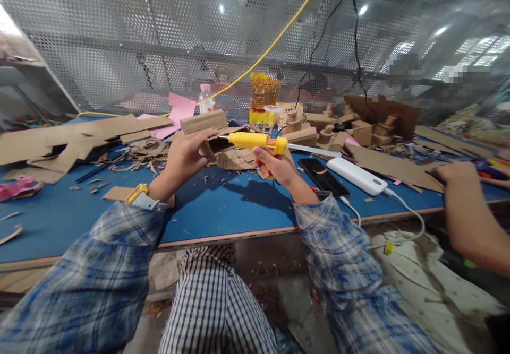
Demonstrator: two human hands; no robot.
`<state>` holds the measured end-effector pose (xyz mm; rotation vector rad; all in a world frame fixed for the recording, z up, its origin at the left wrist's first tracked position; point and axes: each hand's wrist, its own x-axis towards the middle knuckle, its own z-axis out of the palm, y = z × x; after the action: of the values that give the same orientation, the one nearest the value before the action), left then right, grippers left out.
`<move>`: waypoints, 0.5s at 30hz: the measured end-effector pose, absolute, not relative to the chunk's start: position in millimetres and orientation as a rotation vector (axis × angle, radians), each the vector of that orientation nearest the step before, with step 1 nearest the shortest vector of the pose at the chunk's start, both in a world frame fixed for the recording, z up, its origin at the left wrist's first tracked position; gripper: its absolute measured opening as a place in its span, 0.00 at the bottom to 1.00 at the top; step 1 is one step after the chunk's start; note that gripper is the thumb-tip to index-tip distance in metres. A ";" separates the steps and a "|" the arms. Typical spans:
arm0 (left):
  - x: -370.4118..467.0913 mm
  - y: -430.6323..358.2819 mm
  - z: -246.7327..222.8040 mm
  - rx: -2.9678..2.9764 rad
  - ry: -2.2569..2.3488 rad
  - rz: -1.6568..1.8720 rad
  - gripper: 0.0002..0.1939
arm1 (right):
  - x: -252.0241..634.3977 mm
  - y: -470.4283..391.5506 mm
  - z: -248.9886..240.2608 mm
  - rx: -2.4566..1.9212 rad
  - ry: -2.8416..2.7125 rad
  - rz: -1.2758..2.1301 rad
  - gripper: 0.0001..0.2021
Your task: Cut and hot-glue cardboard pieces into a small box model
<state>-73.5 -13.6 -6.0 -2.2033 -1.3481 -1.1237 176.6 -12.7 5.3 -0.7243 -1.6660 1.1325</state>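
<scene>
My right hand (274, 164) is wrapped round the handle of a yellow hot glue gun (255, 141), with a long translucent glue stick (313, 150) sticking out of its back end. The gun's metal nozzle points left, at a folded cardboard piece (203, 122). My left hand (190, 152) grips that cardboard by its near side, fingers bent over its edge. I cannot tell whether the nozzle touches the cardboard. Below both hands lies the blue table top (239, 205), and a torn cardboard scrap (236, 160) rests between them.
A black phone (323, 178) and a white power bank (356, 175) with a cable lie right of my right hand. Cardboard sheets (59, 141) and scraps cover the left. A bottle (206, 101) and a yellow bag (264, 96) stand behind. Another person's arm (466, 200) reaches in at right.
</scene>
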 end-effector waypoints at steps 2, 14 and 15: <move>-73.7 -13.6 -5.6 -2.209 -1.348 -1.113 0.25 | 177.5 -11.0 3.6 -0.746 -1.644 1.115 0.33; -75.3 -14.6 -3.0 -2.245 -1.304 -1.136 0.24 | 182.5 -9.8 2.9 -0.771 -1.633 1.079 0.32; -74.9 -15.5 -2.5 -2.256 -1.303 -1.141 0.24 | 183.1 -9.0 2.0 -0.766 -1.631 1.078 0.32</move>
<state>-74.9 -15.5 -2.5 -2.2556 -1.3034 -1.1411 183.1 -9.0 2.0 -0.7658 -1.6308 1.0780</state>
